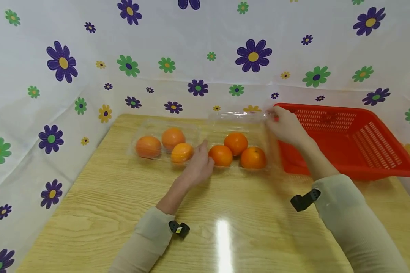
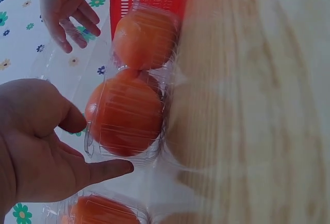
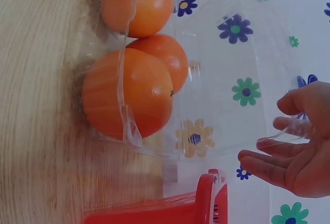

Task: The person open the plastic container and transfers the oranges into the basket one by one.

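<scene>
Two clear plastic clamshell boxes lie side by side, each with three oranges. On the right box (image 1: 271,151), holding oranges (image 1: 235,143), the clear lid (image 1: 239,115) stands raised. My right hand (image 1: 280,121) pinches the lid's far right corner; in the right wrist view the lid's edge (image 3: 286,131) sits between the curled fingers of that hand (image 3: 294,152). My left hand (image 1: 199,159) rests between the two boxes. Its thumb (image 2: 103,170) lies straight along the right box's near corner, beside an orange (image 2: 126,113). The left box (image 1: 133,146) with its oranges (image 1: 172,137) is closed.
A red slotted basket (image 1: 328,107) stands right of the boxes, almost touching them. All of it sits on a wooden table (image 1: 123,212). A flower-print sheet (image 1: 253,57) hangs behind and to the left.
</scene>
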The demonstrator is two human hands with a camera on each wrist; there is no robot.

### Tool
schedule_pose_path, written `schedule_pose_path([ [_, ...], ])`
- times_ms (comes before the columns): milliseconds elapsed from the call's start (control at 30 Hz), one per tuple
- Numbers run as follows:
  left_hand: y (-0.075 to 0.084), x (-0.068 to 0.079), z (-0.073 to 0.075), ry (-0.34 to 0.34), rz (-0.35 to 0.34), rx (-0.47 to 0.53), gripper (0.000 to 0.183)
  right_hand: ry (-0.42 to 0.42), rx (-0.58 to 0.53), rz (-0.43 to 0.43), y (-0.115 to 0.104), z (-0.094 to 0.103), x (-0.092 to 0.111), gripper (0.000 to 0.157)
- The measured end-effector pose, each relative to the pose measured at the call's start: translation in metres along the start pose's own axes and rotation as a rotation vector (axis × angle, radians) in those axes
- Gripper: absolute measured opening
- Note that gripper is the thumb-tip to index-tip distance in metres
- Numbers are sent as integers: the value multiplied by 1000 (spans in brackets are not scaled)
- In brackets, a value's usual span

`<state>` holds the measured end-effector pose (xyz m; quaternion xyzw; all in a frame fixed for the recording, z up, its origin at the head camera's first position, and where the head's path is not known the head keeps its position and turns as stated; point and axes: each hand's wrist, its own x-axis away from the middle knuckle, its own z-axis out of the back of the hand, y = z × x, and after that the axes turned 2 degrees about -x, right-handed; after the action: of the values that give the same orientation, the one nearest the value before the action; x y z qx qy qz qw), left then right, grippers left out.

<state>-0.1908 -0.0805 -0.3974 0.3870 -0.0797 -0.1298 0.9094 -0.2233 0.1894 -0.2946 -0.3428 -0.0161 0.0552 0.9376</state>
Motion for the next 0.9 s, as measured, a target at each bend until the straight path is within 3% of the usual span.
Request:
schedule_pose_path([
  [267,-1,-13,0,-27,-33,169,62,87,-32,-39,8,4,-17,48],
  [433,-7,-14,2,-20,6,142,63,149,-39,-11,4,0,-33,49],
  [667,-8,-12,5,-32,-26,76,61,263,-41,-33,2,-4,-51,38],
  [900,-5,-10,5,-38,-45,36,60,265,-34,-101,3,-3,-62,36],
])
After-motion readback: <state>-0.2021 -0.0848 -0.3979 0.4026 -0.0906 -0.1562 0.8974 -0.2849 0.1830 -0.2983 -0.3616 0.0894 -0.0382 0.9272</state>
